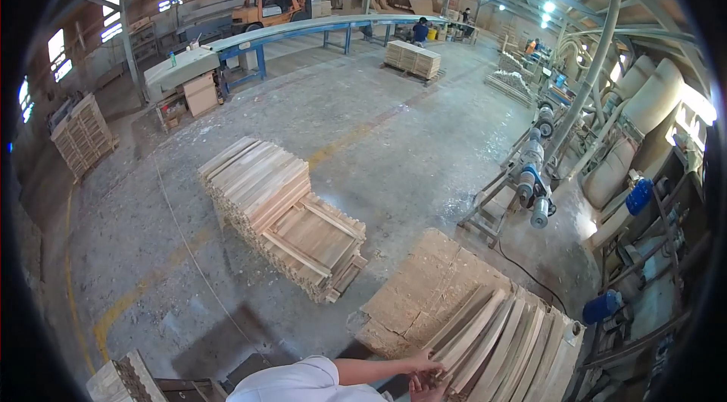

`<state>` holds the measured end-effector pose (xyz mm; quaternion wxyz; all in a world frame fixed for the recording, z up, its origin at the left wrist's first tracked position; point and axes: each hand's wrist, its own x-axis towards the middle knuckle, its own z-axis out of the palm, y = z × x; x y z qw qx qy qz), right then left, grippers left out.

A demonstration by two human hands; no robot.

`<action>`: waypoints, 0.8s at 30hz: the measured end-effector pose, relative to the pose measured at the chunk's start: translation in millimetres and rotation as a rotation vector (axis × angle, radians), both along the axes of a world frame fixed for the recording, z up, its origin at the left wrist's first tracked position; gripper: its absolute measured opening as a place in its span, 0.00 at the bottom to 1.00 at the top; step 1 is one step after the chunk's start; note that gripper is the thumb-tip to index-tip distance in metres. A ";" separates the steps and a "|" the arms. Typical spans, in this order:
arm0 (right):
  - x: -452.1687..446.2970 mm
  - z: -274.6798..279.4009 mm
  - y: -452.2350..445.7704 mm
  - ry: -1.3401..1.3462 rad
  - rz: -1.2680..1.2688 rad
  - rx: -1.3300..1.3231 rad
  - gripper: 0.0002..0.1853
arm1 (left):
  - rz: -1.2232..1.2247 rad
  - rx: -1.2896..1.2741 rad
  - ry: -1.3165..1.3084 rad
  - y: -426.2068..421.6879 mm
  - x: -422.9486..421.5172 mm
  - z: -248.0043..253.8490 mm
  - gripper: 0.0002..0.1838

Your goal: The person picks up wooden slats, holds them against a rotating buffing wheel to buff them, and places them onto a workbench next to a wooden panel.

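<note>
Long pale wooden strips (503,341) lie side by side on a worn brown board (435,281) at the lower right. My left hand (421,363) reaches to the near left ends of the strips, its fingers bent close to them. Just below it, my right hand (428,388) is partly cut off by the bottom edge of the frame, close beside the strip ends. Whether either hand grips a strip is too small to make out.
A large stack of wooden strips (288,213) stands on the floor mid-left. Metal machinery (530,171) is at the right, with a black cable (530,275) below it. Farther off are a blue-framed conveyor (303,27), a forklift (269,4), another stack (413,59) and a seated person (420,29).
</note>
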<state>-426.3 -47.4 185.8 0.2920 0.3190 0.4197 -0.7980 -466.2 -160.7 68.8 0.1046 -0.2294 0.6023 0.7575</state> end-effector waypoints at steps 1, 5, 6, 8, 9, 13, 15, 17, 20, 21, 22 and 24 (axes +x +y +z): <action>-2.5 -8.4 -0.6 0.026 0.048 0.009 0.23 | -0.090 0.099 -0.061 -4.2 -6.6 -6.4 0.47; -11.3 -38.3 -7.9 0.101 0.229 0.079 0.29 | -0.107 0.229 -0.211 -14.7 -34.0 -7.6 0.36; -14.0 -43.5 -7.7 0.113 0.271 0.105 0.31 | -0.029 0.199 -0.222 -14.9 -34.5 0.6 0.34; -18.6 -52.9 -7.1 0.140 0.363 0.171 0.34 | -0.042 0.154 -0.200 -29.2 -32.6 17.9 0.32; -20.0 -57.2 -5.9 0.157 0.415 0.215 0.36 | -0.079 0.171 -0.139 -39.3 -33.1 15.7 0.32; -15.4 -56.0 -28.7 0.220 0.436 0.429 0.39 | -0.157 0.207 -0.105 -79.2 -17.4 43.1 0.31; -8.8 -41.9 -50.6 0.248 0.412 0.480 0.34 | -0.226 0.292 -0.089 -104.2 0.7 71.0 0.31; -7.0 -59.5 -54.1 0.262 0.367 0.325 0.34 | -0.230 0.223 -0.128 -110.6 4.6 57.5 0.31; -9.7 -73.6 -54.1 0.302 0.263 0.208 0.32 | -0.218 0.237 -0.149 -113.0 0.0 42.9 0.30; -10.8 -77.0 -49.0 0.316 0.220 0.191 0.32 | -0.215 0.263 -0.152 -109.0 -0.3 40.9 0.29; -13.8 -82.5 -40.9 0.278 0.184 0.149 0.32 | -0.203 0.352 -0.152 -107.2 1.0 45.5 0.29; -19.0 -90.1 -21.2 0.205 0.105 0.062 0.32 | -0.185 0.529 -0.158 -109.9 8.4 57.1 0.28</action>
